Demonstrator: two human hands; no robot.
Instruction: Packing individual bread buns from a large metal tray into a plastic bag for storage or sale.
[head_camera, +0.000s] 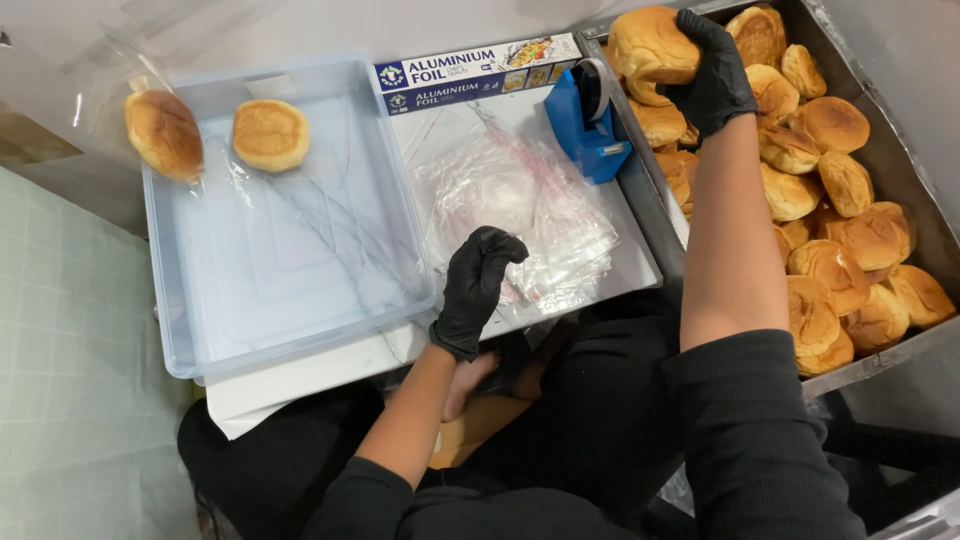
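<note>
My right hand (712, 75), in a black glove, grips a golden bun (650, 45) lifted above the far end of a metal tray (905, 160) full of several buns. My left hand (478, 280), also gloved, rests with curled fingers on a stack of clear plastic bags (530, 200) lying on a white board (300, 385). It seems to pinch the top bag, though the grip is hard to see. A clear plastic bin (180, 340) to the left holds one bagged bun (270, 133) at its far end. Another bagged bun (163, 132) lies over the bin's far left corner.
A blue tape dispenser (590, 125) stands between the bags and the metal tray. A long blue foil box (480, 68) lies along the far edge of the board. My legs in dark clothes are below the board. Pale tiled floor is on the left.
</note>
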